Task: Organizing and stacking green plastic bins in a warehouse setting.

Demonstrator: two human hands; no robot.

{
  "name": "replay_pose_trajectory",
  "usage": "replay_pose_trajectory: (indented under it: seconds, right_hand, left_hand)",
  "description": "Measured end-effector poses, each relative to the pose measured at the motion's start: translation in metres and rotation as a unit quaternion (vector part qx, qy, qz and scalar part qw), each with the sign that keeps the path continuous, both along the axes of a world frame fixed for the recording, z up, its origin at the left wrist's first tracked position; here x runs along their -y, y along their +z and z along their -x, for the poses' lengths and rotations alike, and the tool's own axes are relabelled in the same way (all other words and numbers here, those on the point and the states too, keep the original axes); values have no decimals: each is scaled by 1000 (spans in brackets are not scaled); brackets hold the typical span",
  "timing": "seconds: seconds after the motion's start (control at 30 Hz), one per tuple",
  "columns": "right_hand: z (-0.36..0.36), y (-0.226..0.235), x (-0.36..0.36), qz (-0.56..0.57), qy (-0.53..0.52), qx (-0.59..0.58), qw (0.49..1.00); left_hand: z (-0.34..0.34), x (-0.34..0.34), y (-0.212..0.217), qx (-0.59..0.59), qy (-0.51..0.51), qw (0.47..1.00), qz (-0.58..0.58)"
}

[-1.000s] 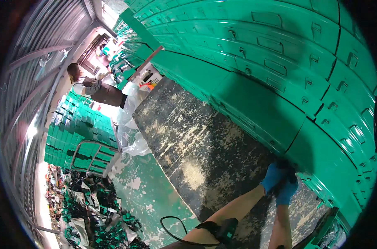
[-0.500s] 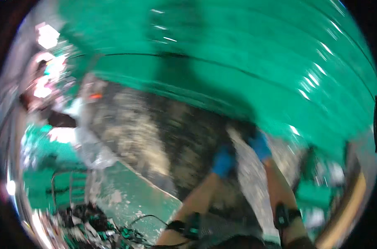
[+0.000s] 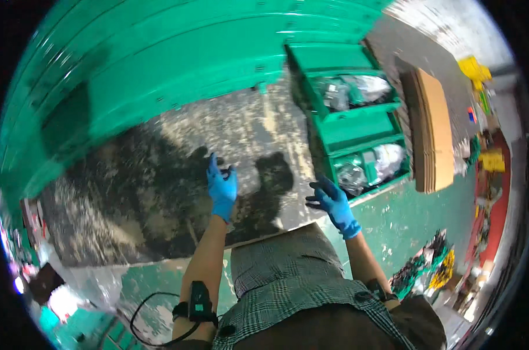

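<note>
At the middle of the view, over a worn, spotted workbench (image 3: pixel 235 125), two hands in blue gloves are held out separately. The left hand (image 3: pixel 222 186), a little toward nine o'clock, has its fingers apart and carries nothing. The right hand (image 3: pixel 333 205), at four o'clock, also has its fingers spread, with nothing between them. It is just beside the nearer green box (image 3: pixel 357 131) (whether it touches the box edge, I cannot tell).

This nearer box stands at three o'clock with its lid raised; inside lie a grey plastic bag (image 3: pixel 350 176) and a clear plastic bag (image 3: pixel 389 160). The farther green box (image 3: pixel 331 57), at one o'clock, is open in the same manner and contains bags also. Next to both boxes, toward half past two, is a pile of flat cardboard (image 3: pixel 438 134). At eleven o'clock, a wall of stacked green boxes (image 3: pixel 159 67) borders the bench. At six o'clock there is the person's checked garment (image 3: pixel 287 274).
</note>
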State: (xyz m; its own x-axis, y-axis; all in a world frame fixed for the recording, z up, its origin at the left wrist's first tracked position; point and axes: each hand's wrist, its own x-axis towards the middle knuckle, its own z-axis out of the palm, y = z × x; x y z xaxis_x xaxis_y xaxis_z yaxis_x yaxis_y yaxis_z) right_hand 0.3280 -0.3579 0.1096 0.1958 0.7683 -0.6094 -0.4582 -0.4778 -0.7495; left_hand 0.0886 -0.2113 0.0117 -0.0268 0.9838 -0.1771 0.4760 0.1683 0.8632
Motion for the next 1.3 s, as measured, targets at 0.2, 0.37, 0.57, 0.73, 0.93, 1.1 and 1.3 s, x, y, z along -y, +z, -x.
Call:
replay_pose_trajectory:
  seconds: [0.2, 0.37, 0.57, 0.73, 0.93, 1.1, 1.3]
  right_hand:
    - [-98, 17, -35, -61, 7, 311, 948]
    - [-204, 14, -89, -138, 72, 536, 830]
    - [-259, -24, -131, -141, 214, 637, 727]
    - [-270, -6, -87, -100, 301, 412, 854]
    - [-287, -46, -82, -86, -118, -27, 989]
    - [-289, -29, -94, -64, -113, -85, 988]
    - [-267, -14, -176, -78, 11, -165, 983]
  left_hand:
    - [-86, -15, -24, 115, -30, 993, 1]
    - [-207, -51, 19, 432, 30, 893, 124]
    - [-265, -64, 16, 277, 39, 959, 49]
    - [-278, -138, -2, 184, -30, 983, -3]
    - [-278, -225, -42, 200, -107, 974, -9]
    - [-279, -198, 12, 266, -126, 946, 137]
    - [-227, -182, 85, -181, -330, 894, -242]
